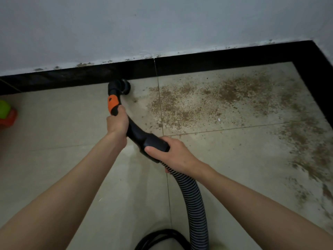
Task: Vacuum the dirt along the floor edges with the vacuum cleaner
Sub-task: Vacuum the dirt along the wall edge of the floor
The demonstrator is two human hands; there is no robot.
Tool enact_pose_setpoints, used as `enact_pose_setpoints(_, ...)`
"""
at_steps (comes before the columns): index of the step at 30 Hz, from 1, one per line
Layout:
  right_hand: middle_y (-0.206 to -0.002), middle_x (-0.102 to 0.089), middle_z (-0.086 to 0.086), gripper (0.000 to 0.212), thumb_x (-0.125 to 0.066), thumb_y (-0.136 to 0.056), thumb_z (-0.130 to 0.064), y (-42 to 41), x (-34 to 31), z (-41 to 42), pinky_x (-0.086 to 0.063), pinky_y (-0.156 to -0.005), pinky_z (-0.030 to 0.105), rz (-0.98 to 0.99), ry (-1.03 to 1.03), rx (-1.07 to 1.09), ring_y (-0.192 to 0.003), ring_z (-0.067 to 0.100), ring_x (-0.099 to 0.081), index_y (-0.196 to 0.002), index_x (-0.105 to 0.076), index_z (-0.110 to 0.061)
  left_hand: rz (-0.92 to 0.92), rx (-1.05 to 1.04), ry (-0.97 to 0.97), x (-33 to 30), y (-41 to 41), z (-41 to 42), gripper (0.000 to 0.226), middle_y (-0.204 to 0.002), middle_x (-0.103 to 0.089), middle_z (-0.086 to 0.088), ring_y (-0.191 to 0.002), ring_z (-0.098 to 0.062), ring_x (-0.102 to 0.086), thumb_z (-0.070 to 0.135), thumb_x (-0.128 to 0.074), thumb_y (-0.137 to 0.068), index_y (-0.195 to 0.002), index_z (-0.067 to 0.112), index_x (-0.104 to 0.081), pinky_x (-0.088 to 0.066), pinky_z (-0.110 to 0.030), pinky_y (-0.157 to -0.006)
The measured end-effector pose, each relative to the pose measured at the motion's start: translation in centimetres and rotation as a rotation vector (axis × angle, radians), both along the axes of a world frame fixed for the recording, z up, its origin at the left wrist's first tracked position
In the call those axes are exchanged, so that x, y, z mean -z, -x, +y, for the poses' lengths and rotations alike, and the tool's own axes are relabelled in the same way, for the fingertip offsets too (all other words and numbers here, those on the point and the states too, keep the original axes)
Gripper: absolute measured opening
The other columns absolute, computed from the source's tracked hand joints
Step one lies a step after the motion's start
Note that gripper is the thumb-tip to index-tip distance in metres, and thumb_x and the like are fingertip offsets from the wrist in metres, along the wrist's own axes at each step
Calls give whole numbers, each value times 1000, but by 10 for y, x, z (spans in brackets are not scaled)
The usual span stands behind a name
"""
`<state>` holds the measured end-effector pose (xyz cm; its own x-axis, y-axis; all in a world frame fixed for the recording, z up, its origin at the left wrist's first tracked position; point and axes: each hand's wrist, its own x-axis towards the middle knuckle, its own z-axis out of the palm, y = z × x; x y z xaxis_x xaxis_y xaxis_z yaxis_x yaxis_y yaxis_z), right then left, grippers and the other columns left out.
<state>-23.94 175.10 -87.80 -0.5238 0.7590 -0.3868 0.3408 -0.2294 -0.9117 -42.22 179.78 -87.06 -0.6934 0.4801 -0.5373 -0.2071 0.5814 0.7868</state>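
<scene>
— Where are the hands?

— Both on the vacuum. The left hand (116, 123) wraps its fingers round the black curved wand (134, 129) just below its orange collar (113, 103). The right hand (170, 153) grips the thick black cuff (156, 144) where the ribbed hose (193, 199) joins, thumb laid along the near side.

— And the business end?

— The round brush nozzle (124, 86) sits on the tiled floor (63, 127), touching the black skirting (198, 64) at the foot of the far wall (144, 24).

— What lies around it?

— Brown dirt (207, 101) spreads over the tiles to the right of the nozzle, reaching the right-hand corner and running on along the right edge. A small white fleck (219, 120) lies in it. At the far left edge sits a blurred green and orange thing (7, 114); I cannot tell what it is. The hose curves down to the near edge, beside a dark cable loop (162, 237).

— Anything in the nozzle's way?

— Only the dirt.

— Any writing?

— None I can read.
</scene>
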Motion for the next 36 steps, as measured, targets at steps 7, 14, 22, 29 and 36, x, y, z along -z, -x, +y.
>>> enact_pose_setpoints(7,-80,-62,1,30,-70,-82,-50,-4,-9,-23,-47,-42,20,-93,-6,-65,-44,4,-58,-91,-58,-25,-100,-30,33,4,-1,-36,63,-132,-51,-18,-116,-34,-53,48,-41,-96,-140,3,-36,-46,-42,-97)
enact_pose_setpoints(14,-69,-61,0,27,-70,-84,-47,-19,-25,-23,-46,-40,23,-158,-31,36,-41,12,-58,-86,-59,-22,-194,89,7,-7,-23,-22,56,-128,-53,-16,-114,-33,-54,43,-39,-99,-139,5,-35,-47,-45,-98)
enact_pose_setpoints(22,-71,-63,0,28,-69,-83,-49,-23,-15,-18,-44,-41,19,-175,-47,85,-41,8,-59,-87,-60,-22,-142,170,59,7,-26,-1,59,-128,-53,-17,-112,-33,-54,47,-36,-98,-139,4,-34,-48,-46,-97)
enact_pose_setpoints(29,-60,-61,0,33,-70,-84,-46,-25,-11,6,-46,-41,22,-106,30,169,-41,14,-58,-80,-58,-16,-51,244,54,0,-38,36,60,-128,-53,-17,-112,-33,-55,47,-39,-97,-138,3,-37,-48,-43,-97)
enact_pose_setpoints(36,-59,-58,4,37,-68,-86,-47,-15,-19,12,-49,-42,27,-4,78,201,-42,18,-59,-77,-54,-14,-94,250,-19,-5,-32,53,55,-106,-57,-9,-95,-26,-58,45,-46,-95,-134,7,-40,-50,-36,-79)
